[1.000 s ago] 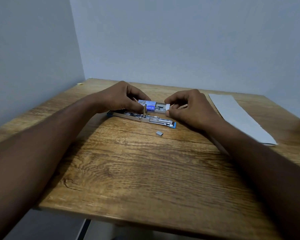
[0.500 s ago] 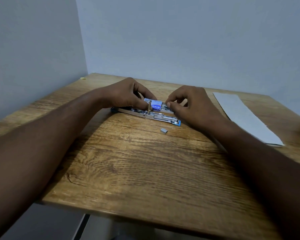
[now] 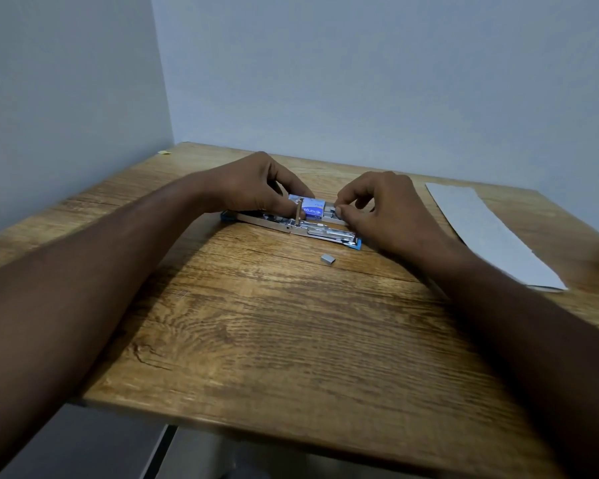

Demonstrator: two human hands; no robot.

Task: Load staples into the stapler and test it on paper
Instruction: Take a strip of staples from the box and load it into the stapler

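Blue cardboard staple box (image 3: 311,208), now lowered behind the opened metal stapler (image 3: 300,231) on the wooden table (image 3: 274,340), stays pinched by the left hand (image 3: 256,188) while the right hand (image 3: 377,209) pinches its tray, indicating staple extraction continues.

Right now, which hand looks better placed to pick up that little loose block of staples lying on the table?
The right hand, I'd say. The staple block lies just in front of the open stapler, closer to the right hand. The left hand has its grip on the blue staple box, so it seems occupied.
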